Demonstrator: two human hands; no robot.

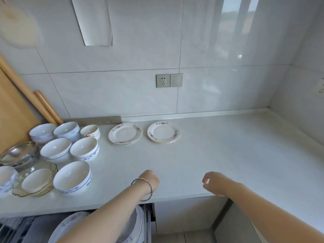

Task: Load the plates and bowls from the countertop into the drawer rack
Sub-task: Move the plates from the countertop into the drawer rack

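Two small stacks of floral-rimmed plates lie near the back of the white countertop (228,155): the left plate stack (125,133) and the right plate stack (163,132). Several white bowls with blue trim crowd the left side, the nearest bowl (72,178) by the front edge. Below the counter the open drawer rack (21,228) holds large floral plates (70,223). My left hand (150,179), with a bracelet on the wrist, hovers over the counter's front edge with fingers curled and holds nothing. My right hand (213,183) hovers to its right, loosely curled and empty.
A glass bowl (19,153) and an amber glass dish (35,183) with a small white bowl in it sit at the far left. Wooden boards (15,109) and a rolling pin (47,106) lean on the tiled wall. A socket and switch (169,80) are on the wall.
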